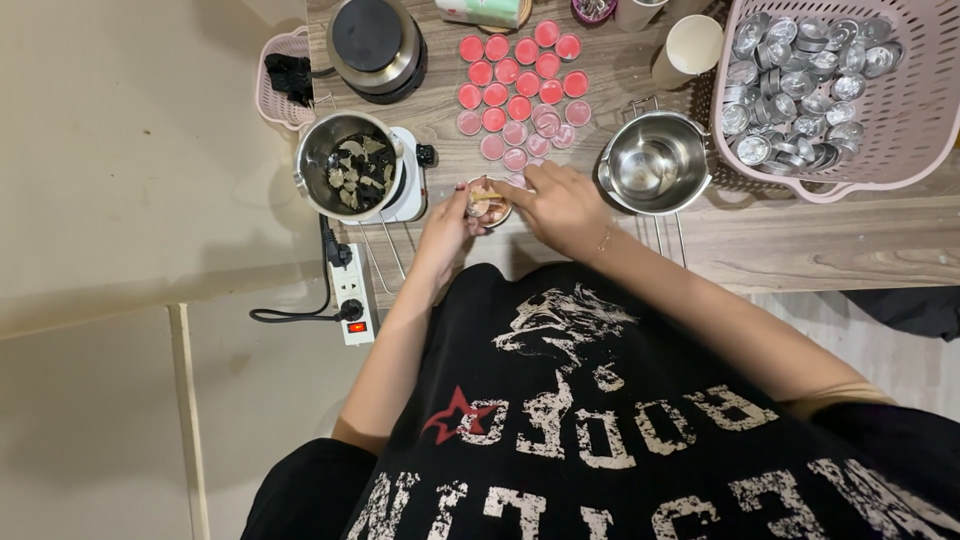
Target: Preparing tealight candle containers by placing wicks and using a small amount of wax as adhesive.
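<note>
A small round cup (490, 205) sits at the near edge of the wooden table (800, 240), and both my hands meet over it. My left hand (450, 222) holds the cup's left side. My right hand (560, 205) reaches in from the right, its fingers closed over the cup's top, perhaps on a small piece I cannot make out. Just beyond the cup lie several rows of small cups filled with red and pink wax (520, 85).
A metal pot of dark chunks (350, 170) stands on a white base at left, an empty steel pot (655, 162) at right. A pink basket of empty metal cups (800, 80) is far right. A black round appliance (375, 45) and a power strip (352, 290) sit left.
</note>
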